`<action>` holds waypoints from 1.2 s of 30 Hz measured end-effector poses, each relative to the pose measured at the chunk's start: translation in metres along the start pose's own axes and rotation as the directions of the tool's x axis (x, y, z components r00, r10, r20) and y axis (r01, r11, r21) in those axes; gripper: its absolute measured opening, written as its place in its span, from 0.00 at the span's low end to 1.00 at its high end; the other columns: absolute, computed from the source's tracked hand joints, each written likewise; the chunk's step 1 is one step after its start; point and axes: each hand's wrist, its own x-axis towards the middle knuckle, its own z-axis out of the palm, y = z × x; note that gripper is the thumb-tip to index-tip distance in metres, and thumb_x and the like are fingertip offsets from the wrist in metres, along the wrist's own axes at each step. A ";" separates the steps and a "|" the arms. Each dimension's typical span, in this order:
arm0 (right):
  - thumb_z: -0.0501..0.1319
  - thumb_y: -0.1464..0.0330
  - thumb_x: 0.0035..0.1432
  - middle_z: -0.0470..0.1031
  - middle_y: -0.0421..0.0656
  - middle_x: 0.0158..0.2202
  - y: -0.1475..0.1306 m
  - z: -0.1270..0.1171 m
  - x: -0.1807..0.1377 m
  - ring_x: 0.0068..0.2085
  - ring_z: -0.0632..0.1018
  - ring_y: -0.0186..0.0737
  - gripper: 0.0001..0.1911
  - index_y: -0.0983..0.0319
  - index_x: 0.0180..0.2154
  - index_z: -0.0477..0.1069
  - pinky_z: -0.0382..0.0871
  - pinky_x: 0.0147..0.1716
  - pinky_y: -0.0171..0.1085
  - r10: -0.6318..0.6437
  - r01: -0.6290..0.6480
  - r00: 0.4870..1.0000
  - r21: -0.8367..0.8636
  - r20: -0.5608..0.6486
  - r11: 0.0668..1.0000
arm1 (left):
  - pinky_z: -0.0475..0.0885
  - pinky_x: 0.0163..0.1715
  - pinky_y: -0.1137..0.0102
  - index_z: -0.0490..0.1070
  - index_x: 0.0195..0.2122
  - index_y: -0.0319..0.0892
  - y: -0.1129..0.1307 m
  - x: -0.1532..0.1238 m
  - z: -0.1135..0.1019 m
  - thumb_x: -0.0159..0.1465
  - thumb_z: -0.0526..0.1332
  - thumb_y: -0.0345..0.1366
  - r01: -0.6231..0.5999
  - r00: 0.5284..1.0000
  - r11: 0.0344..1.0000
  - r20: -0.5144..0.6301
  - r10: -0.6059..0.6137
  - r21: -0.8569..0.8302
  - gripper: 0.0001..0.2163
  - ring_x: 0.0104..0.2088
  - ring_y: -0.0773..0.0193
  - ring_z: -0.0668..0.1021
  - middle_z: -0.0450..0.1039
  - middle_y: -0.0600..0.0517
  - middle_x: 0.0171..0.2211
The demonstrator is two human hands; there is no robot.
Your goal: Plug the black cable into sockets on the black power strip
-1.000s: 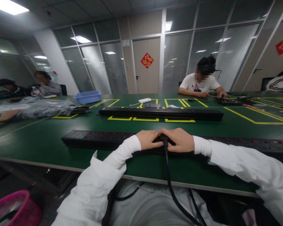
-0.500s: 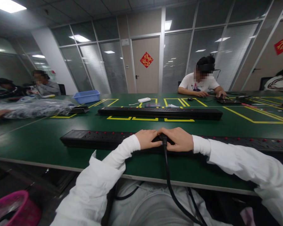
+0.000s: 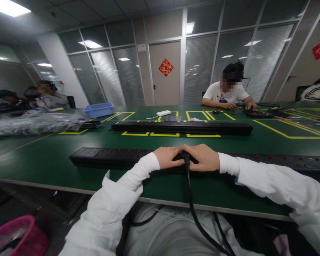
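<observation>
**Plug (image 3: 186, 155) Held by Hand Above the Near Strip (image 3: 122, 156)**

The near strip is laid lengthwise along the front of the green counter (image 3: 45, 158), and its middle is covered by both hands. The plug is placed at this middle part; whether it is seated in a socket cannot be told. It is gripped by the fingers of the right hand (image 3: 202, 157). The left hand (image 3: 167, 158) is set close against the other side of the plug; its fingertips are partly hidden, so whether its fingers are closed on something cannot be told. From the plug, a black cord (image 3: 191, 199) is hung over the counter's edge.

Behind, a far strip (image 3: 182, 128) is laid almost parallel. Farther back, a white device (image 3: 163, 113) and a blue basket (image 3: 99, 110) are seen. At the left, clear plastic (image 3: 40, 122) is heaped.
</observation>
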 end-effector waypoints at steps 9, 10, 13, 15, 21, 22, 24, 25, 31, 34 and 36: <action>0.51 0.67 0.49 0.70 0.44 0.33 -0.001 -0.003 0.000 0.30 0.72 0.39 0.19 0.62 0.45 0.54 0.58 0.28 0.32 -0.010 0.010 1.000 0.007 0.011 1.000 | 0.66 0.35 0.66 0.60 0.41 0.43 0.001 -0.001 0.000 0.58 0.40 0.53 -0.004 1.000 1.000 -0.011 0.004 -0.006 0.22 0.40 0.57 0.72 0.67 0.48 0.42; 0.51 0.67 0.49 0.70 0.44 0.34 -0.002 -0.004 0.000 0.30 0.72 0.39 0.19 0.62 0.45 0.54 0.58 0.28 0.32 -0.015 0.015 1.000 0.010 0.017 1.000 | 0.66 0.35 0.66 0.60 0.41 0.42 0.001 -0.001 0.000 0.58 0.40 0.53 -0.002 1.000 1.000 -0.010 0.002 -0.006 0.22 0.40 0.57 0.72 0.67 0.48 0.42; 0.51 0.67 0.49 0.70 0.44 0.34 -0.003 -0.006 0.000 0.31 0.72 0.39 0.19 0.62 0.45 0.54 0.58 0.28 0.33 -0.011 0.011 1.000 0.011 0.019 1.000 | 0.66 0.34 0.66 0.60 0.41 0.42 0.000 -0.001 0.000 0.58 0.40 0.53 0.000 1.000 1.000 -0.008 0.000 -0.003 0.22 0.40 0.56 0.72 0.67 0.48 0.41; 0.51 0.67 0.49 0.70 0.44 0.33 -0.003 -0.007 0.000 0.30 0.72 0.39 0.19 0.62 0.45 0.54 0.58 0.28 0.33 -0.006 0.006 1.000 0.012 0.018 1.000 | 0.66 0.35 0.66 0.60 0.40 0.42 0.001 -0.001 0.000 0.58 0.40 0.53 -0.004 1.000 1.000 -0.012 0.004 -0.005 0.22 0.40 0.56 0.72 0.67 0.48 0.41; 0.51 0.67 0.49 0.70 0.44 0.33 -0.001 -0.005 0.000 0.30 0.72 0.39 0.19 0.62 0.45 0.54 0.58 0.27 0.32 -0.004 0.004 1.000 0.020 0.023 1.000 | 0.66 0.34 0.66 0.59 0.42 0.43 0.001 -0.001 -0.001 0.58 0.41 0.53 0.002 1.000 1.000 -0.003 -0.002 -0.013 0.22 0.40 0.56 0.71 0.66 0.48 0.42; 0.51 0.67 0.49 0.70 0.44 0.33 -0.001 -0.004 0.000 0.30 0.72 0.39 0.19 0.62 0.45 0.54 0.58 0.27 0.32 -0.006 0.005 1.000 0.019 0.019 1.000 | 0.66 0.34 0.66 0.59 0.42 0.43 0.001 -0.001 -0.002 0.58 0.41 0.53 0.001 1.000 1.000 -0.004 -0.001 -0.017 0.22 0.40 0.56 0.71 0.66 0.48 0.42; 0.51 0.67 0.49 0.70 0.44 0.33 -0.001 -0.003 0.000 0.30 0.72 0.39 0.19 0.62 0.45 0.54 0.58 0.28 0.33 -0.004 0.004 1.000 0.016 0.007 1.000 | 0.66 0.35 0.66 0.59 0.42 0.43 0.001 -0.001 -0.002 0.58 0.41 0.53 -0.003 1.000 1.000 -0.004 0.003 -0.022 0.22 0.40 0.56 0.71 0.66 0.48 0.42; 0.51 0.67 0.49 0.70 0.44 0.33 -0.001 -0.003 0.000 0.30 0.72 0.39 0.19 0.62 0.45 0.54 0.58 0.28 0.33 -0.004 0.004 1.000 0.017 0.005 1.000 | 0.66 0.35 0.66 0.59 0.41 0.43 0.001 -0.001 -0.001 0.58 0.41 0.53 -0.003 1.000 1.000 -0.003 0.003 -0.021 0.22 0.40 0.57 0.71 0.66 0.48 0.42; 0.51 0.67 0.49 0.70 0.43 0.33 -0.001 -0.002 0.000 0.30 0.72 0.39 0.19 0.62 0.45 0.54 0.58 0.28 0.32 0.000 0.000 1.000 0.024 0.020 1.000 | 0.66 0.35 0.66 0.59 0.41 0.42 0.001 -0.001 -0.001 0.58 0.40 0.53 0.006 1.000 1.000 -0.004 -0.006 -0.003 0.22 0.40 0.57 0.72 0.67 0.48 0.41; 0.52 0.67 0.48 0.70 0.43 0.34 0.000 0.000 0.000 0.30 0.72 0.39 0.20 0.62 0.45 0.54 0.58 0.28 0.32 0.007 -0.007 1.000 0.016 0.000 1.000 | 0.66 0.35 0.66 0.59 0.41 0.42 0.002 -0.001 -0.001 0.59 0.40 0.53 -0.005 1.000 1.000 -0.010 0.005 -0.005 0.22 0.40 0.57 0.72 0.67 0.48 0.41; 0.52 0.68 0.48 0.70 0.43 0.34 0.000 0.000 0.000 0.30 0.72 0.39 0.20 0.62 0.45 0.54 0.58 0.28 0.32 0.001 -0.001 1.000 0.016 0.001 1.000 | 0.66 0.35 0.66 0.59 0.41 0.42 0.002 -0.001 -0.002 0.58 0.40 0.53 -0.001 1.000 1.000 -0.007 0.001 0.000 0.22 0.40 0.57 0.72 0.67 0.48 0.41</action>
